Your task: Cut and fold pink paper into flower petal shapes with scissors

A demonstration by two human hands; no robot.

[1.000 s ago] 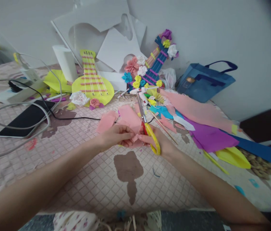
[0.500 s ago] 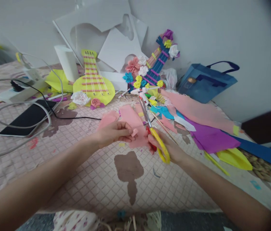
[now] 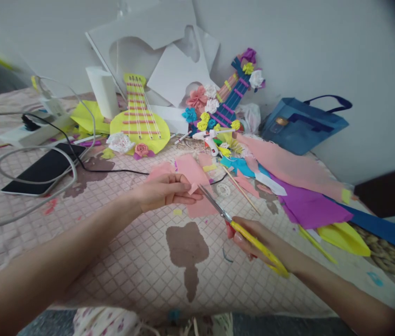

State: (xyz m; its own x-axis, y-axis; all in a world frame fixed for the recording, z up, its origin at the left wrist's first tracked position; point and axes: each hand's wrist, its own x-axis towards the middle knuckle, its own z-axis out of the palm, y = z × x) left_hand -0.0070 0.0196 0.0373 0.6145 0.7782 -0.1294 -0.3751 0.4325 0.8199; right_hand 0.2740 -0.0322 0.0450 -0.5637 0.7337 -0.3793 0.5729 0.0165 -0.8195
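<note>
Between the thumb and fingers of my left hand [image 3: 164, 192] is a small piece of pink paper [image 3: 193, 188]. My right hand [image 3: 253, 238] grips a pair of scissors [image 3: 220, 210] by its yellow and red handles. The blades point up and left, with their tips close to the small pink piece; whether they touch it I cannot tell. Under and beyond my left hand lie larger sheets of pink paper [image 3: 192, 169] on the quilted tablecloth [image 3: 120, 261]. A thin wooden stick [image 3: 242, 192] lies right of the blades.
Behind stand a yellow paper guitar [image 3: 140, 122] and a blue one with paper flowers [image 3: 230, 105]. A white glue gun [image 3: 211, 140] lies before them. Coloured paper [image 3: 313, 203] spreads to the right, near a blue bag [image 3: 302, 126]. A black tablet [image 3: 45, 170] and cables lie left.
My right hand has turned the scissors from nearly upright to pointing left, bringing the tips to the small pink piece. My left hand stays nearly in place, its fingers straighter.
</note>
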